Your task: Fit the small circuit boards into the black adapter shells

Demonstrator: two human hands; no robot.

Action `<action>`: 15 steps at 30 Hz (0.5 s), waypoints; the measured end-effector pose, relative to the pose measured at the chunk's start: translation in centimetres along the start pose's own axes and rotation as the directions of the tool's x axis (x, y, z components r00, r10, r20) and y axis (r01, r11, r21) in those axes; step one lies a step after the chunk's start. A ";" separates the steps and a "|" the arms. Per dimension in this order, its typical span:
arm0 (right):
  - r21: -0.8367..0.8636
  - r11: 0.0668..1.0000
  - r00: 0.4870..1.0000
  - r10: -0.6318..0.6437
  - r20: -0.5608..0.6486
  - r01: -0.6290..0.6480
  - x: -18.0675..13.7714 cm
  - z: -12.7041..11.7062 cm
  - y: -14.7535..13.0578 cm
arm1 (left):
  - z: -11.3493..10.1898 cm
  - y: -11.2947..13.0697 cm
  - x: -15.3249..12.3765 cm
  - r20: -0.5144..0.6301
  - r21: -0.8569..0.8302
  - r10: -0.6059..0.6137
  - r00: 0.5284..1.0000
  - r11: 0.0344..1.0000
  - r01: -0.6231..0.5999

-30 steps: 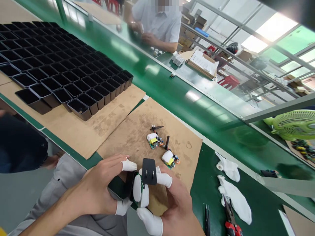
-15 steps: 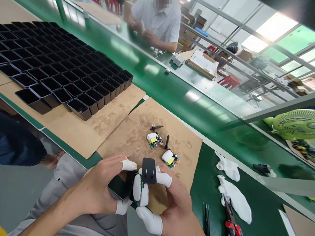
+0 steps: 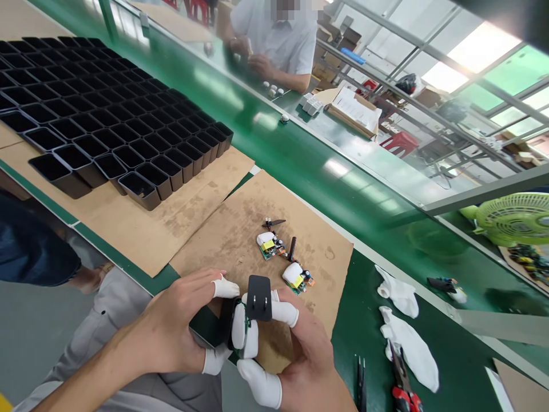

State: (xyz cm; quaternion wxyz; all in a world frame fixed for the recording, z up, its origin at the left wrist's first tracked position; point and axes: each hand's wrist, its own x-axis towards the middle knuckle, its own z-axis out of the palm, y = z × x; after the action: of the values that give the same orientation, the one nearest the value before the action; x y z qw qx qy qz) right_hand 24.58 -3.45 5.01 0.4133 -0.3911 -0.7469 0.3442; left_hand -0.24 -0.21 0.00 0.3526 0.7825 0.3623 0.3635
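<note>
My left hand [image 3: 180, 320] is closed around a black rectangular charger case [image 3: 210, 323], its open end facing right. White finger cots cover some fingertips on both hands. My right hand [image 3: 295, 349] grips a circuit board assembly [image 3: 245, 332] with white padding, which sits at the mouth of the case; how far it is inside is hidden. Above my right fingers stands a black plug cover [image 3: 259, 297] with two metal prongs. On the brown cardboard [image 3: 223, 229] beyond my hands lie two more circuit boards, one nearer [image 3: 295, 277] and one farther [image 3: 269, 245].
Rows of black open cases [image 3: 107, 120] stand at the left. Right of the cardboard lie tweezers [image 3: 360, 380], red-handled pliers [image 3: 403, 377] and white gloves [image 3: 409, 343]. Beyond runs a green conveyor belt [image 3: 313, 160], with a co-worker [image 3: 274, 46] across it. A green fan [image 3: 514, 217] stands at right.
Small parts on the green belt have shifted up and left, among them a black piece at right and a small white one. My hands and the case are nearly still.
</note>
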 end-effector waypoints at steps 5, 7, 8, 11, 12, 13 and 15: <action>-0.026 0.999 0.999 -0.036 0.015 0.036 0.1 0.0 0.2 | 0.0 0.3 0.2 -0.003 -0.007 0.000 1.000 1.000 0.000; -0.033 0.998 0.998 -0.051 0.021 0.052 0.1 0.0 0.3 | 0.0 0.3 0.3 -0.004 -0.014 0.011 1.000 1.000 -0.011; -0.040 0.997 0.998 -0.059 0.019 0.060 0.1 0.1 0.4 | 0.0 0.3 0.3 -0.004 -0.015 0.014 1.000 1.000 -0.014; -0.056 0.997 0.998 -0.054 0.024 0.055 0.0 0.2 0.6 | 0.0 0.2 0.2 -0.003 -0.010 0.023 1.000 1.000 -0.023; -0.058 0.997 0.999 -0.044 0.029 0.045 -0.1 0.3 0.7 | 0.0 0.1 0.2 -0.003 -0.007 0.023 1.000 1.000 -0.023; -0.056 0.998 0.999 -0.028 0.037 0.030 -0.1 0.4 0.7 | 0.0 0.0 0.1 -0.002 -0.005 0.022 1.000 1.000 -0.022; -0.051 0.999 0.999 0.000 0.050 0.002 0.0 0.5 0.7 | 0.1 -0.1 0.0 0.002 0.001 0.016 1.000 1.000 -0.016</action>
State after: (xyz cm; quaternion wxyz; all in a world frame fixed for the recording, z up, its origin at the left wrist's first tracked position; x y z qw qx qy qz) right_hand 24.32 -3.27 4.21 0.3845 -0.3923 -0.7657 0.3345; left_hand -0.20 -0.19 -0.11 0.3498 0.7857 0.3560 0.3654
